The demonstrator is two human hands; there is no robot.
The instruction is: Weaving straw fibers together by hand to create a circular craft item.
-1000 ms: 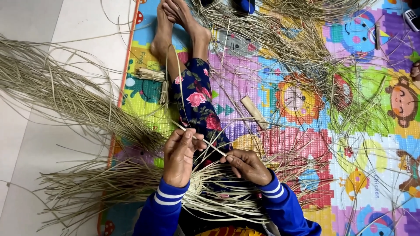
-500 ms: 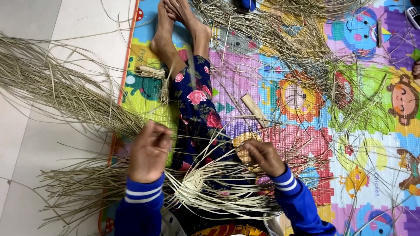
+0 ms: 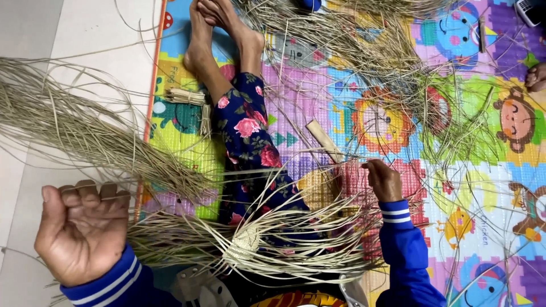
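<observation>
I see left hand (image 3: 82,233) curled, likely pinching a strand; right hand (image 3: 384,179) pinches strands; tugging may loosen woven centre (image 3: 245,245).

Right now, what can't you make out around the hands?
Head view only:
- Left hand: fist curled; whether it grips a strand is hidden by its fingers.
- Right hand: fingertips buried in straw.
- Woven centre: too small for its pattern.
- Grey device: cut by the edge.

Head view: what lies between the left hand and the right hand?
In the head view, between the left hand and right hand lie fanned straw strands radiating from a small woven start, over the floral-trousered leg.
</observation>
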